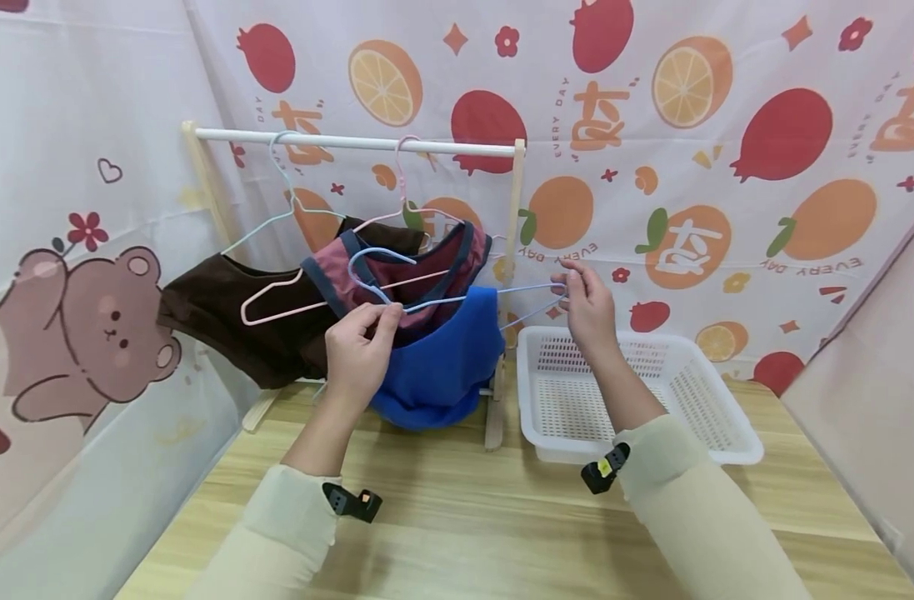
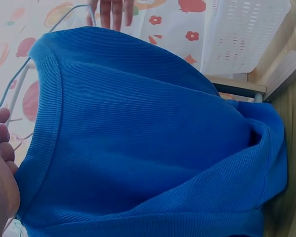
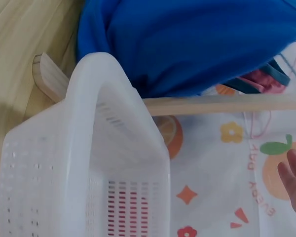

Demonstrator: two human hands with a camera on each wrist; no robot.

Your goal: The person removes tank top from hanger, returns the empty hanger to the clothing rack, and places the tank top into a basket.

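Note:
A light-blue hanger (image 1: 520, 288) is held between both hands in front of the rack. My left hand (image 1: 359, 350) pinches it near the base of its hook. At its right end, my right hand (image 1: 590, 312) has thumb and fingers on the wire corner. A blue ribbed garment (image 1: 445, 358) hangs from the hanger between the hands, its neckline close by the left fingers. In the left wrist view the blue garment (image 2: 123, 133) fills most of the picture, with fingertips of the right hand (image 2: 113, 14) beyond it. Fingers of the right hand (image 3: 295, 180) show at the right wrist view's edge.
Behind the hands stands a rack with a white rail (image 1: 352, 142) and wooden posts. On it hang a dark brown garment (image 1: 239, 317) on a mint hanger and a pink garment with blue trim (image 1: 329, 265) on a pink hanger. A white perforated basket (image 1: 640, 454) sits at right.

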